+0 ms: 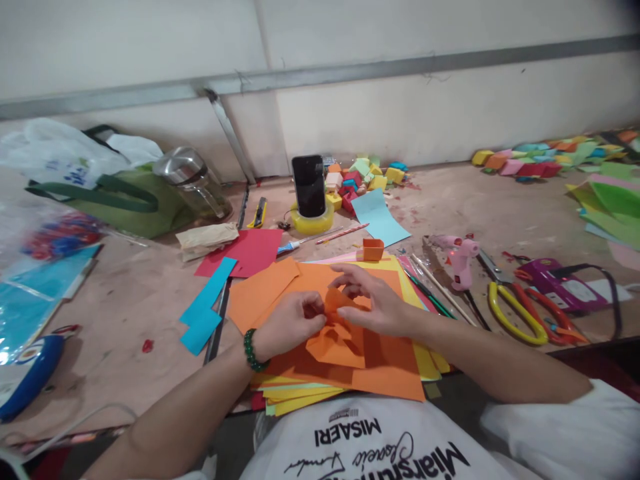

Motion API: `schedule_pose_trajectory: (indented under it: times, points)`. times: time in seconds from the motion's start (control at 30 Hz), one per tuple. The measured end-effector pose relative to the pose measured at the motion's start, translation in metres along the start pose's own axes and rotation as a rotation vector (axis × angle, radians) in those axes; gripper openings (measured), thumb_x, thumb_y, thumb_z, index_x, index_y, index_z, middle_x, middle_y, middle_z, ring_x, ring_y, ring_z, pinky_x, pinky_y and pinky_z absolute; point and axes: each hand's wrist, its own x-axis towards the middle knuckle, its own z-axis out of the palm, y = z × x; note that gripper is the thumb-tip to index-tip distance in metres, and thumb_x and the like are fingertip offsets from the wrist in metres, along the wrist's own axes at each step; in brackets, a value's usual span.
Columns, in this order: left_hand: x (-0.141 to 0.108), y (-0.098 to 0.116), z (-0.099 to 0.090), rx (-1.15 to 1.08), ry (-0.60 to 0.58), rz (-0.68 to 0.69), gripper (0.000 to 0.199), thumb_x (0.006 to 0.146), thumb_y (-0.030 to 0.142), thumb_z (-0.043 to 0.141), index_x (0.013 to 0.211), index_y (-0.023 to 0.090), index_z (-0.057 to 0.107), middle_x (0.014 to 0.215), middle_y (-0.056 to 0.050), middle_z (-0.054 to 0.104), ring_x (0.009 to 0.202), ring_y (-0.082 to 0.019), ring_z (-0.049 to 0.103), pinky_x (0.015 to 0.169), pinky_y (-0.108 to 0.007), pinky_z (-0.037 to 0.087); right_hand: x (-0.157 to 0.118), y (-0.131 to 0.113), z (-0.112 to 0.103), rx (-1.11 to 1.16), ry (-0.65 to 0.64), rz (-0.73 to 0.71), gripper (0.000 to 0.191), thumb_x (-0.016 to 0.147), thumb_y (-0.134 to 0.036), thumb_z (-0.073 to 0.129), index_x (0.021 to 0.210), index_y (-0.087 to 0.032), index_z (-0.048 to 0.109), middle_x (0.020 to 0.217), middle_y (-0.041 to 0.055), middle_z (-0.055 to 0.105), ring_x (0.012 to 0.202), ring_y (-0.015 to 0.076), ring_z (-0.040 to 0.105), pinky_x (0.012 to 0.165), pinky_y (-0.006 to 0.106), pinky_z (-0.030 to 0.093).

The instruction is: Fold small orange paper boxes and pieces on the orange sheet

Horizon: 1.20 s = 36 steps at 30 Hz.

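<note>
A folded piece of orange paper (336, 343) stands over a stack of coloured sheets (390, 363), orange on top with yellow edges below. My left hand (293, 325), a green bead bracelet at its wrist, pinches the paper's left side between thumb and fingers. On the other side, my right hand (373, 300) curves around the paper with thumb and fingers apart; whether its fingertips touch the paper is hard to see. Just beyond my right hand sits a small orange paper box (373, 250) at the stack's far edge.
A phone (309, 187) leans upright on a yellow tape roll (313, 219), beside a heap of small paper boxes (350, 180). To the right lie a pink glue gun (463, 260) and large scissors (517, 320). Blue paper strips (207, 303) and a glass bottle (195, 183) are at left.
</note>
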Motion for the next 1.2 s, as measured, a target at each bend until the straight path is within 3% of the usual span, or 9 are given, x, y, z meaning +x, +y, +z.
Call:
schedule_pose_trajectory:
  times: [0.13,0.23,0.37,0.67,0.77,0.93,1.03,1.13,1.2]
  points:
    - [0.0,-0.004,0.004,0.207,0.15,0.113,0.005,0.069,0.017,0.054,0.067,0.017,0.059,0.065,0.0,0.063,0.061,-0.012,0.054,0.058,-0.022,0.042,0.003,0.001,0.004,-0.088,-0.036,0.132,0.058,0.074,-0.024,0.07,0.128,-0.017,0.05,0.082,0.0028,0.065,0.075,0.0169,0.061,0.07,0.031,0.051]
    - [0.0,-0.004,0.006,0.141,0.089,0.137,0.012,0.072,0.02,0.055,0.077,0.015,0.065,0.074,-0.003,0.068,0.066,-0.014,0.058,0.061,-0.023,0.046,0.003,0.005,0.009,-0.09,-0.006,0.096,0.043,0.078,-0.02,0.065,0.119,-0.019,0.056,0.08,0.0011,0.067,0.069,0.0144,0.061,0.067,0.028,0.05]
    - [0.0,-0.004,0.006,0.016,0.015,0.126,0.016,0.076,0.025,0.058,0.083,0.014,0.066,0.076,-0.004,0.069,0.069,-0.015,0.06,0.062,-0.024,0.048,0.0,0.012,0.012,-0.086,0.022,0.008,0.033,0.079,-0.02,0.065,0.112,-0.021,0.061,0.098,0.0054,0.071,0.079,0.0167,0.066,0.072,0.029,0.052]
    - [0.002,-0.003,0.007,-0.027,0.025,0.161,0.012,0.071,0.022,0.055,0.079,0.016,0.061,0.069,0.0,0.061,0.058,-0.011,0.051,0.053,-0.021,0.042,0.001,0.014,0.012,-0.061,0.057,-0.08,0.031,0.084,-0.028,0.062,0.114,-0.023,0.059,0.104,0.0062,0.07,0.089,0.0188,0.067,0.079,0.033,0.054]
    - [0.004,-0.003,0.006,-0.045,0.194,0.169,0.007,0.069,0.024,0.055,0.069,0.017,0.056,0.061,0.003,0.055,0.055,-0.011,0.047,0.051,-0.021,0.04,0.003,0.012,0.008,-0.007,0.12,0.065,0.038,0.079,-0.034,0.067,0.113,-0.02,0.056,0.1,0.0083,0.068,0.084,0.0186,0.063,0.075,0.033,0.053]
    - [0.01,-0.012,-0.002,-0.156,0.41,0.176,0.016,0.067,0.03,0.059,0.076,0.017,0.06,0.07,-0.001,0.062,0.062,-0.014,0.055,0.056,-0.025,0.045,0.011,0.019,0.003,0.282,-0.016,0.293,0.018,0.08,-0.033,0.061,0.085,-0.019,0.052,0.064,-0.0031,0.056,0.057,0.0118,0.053,0.051,0.024,0.043]
    - [0.012,-0.016,-0.005,-0.167,0.421,0.194,0.017,0.066,0.031,0.06,0.075,0.016,0.059,0.071,-0.002,0.062,0.065,-0.016,0.056,0.058,-0.026,0.047,0.013,0.021,0.002,0.144,0.107,0.171,0.014,0.082,-0.031,0.06,0.084,-0.02,0.053,0.073,0.0005,0.061,0.064,0.0139,0.056,0.057,0.027,0.046]
    - [0.011,-0.016,-0.004,-0.071,0.471,0.25,0.011,0.069,0.027,0.057,0.073,0.017,0.058,0.07,-0.001,0.061,0.066,-0.015,0.055,0.058,-0.025,0.046,0.009,0.014,0.0,-0.134,0.29,-0.135,0.009,0.085,-0.029,0.06,0.086,-0.021,0.056,0.081,0.0047,0.065,0.075,0.0172,0.059,0.068,0.032,0.049]
    - [0.01,-0.013,-0.003,0.042,0.529,0.297,0.004,0.068,0.023,0.055,0.068,0.019,0.054,0.067,0.0,0.057,0.063,-0.014,0.052,0.057,-0.024,0.043,0.005,0.007,0.0,-0.256,0.277,-0.285,0.01,0.086,-0.03,0.06,0.085,-0.02,0.058,0.081,0.0056,0.067,0.076,0.0186,0.06,0.071,0.034,0.049]
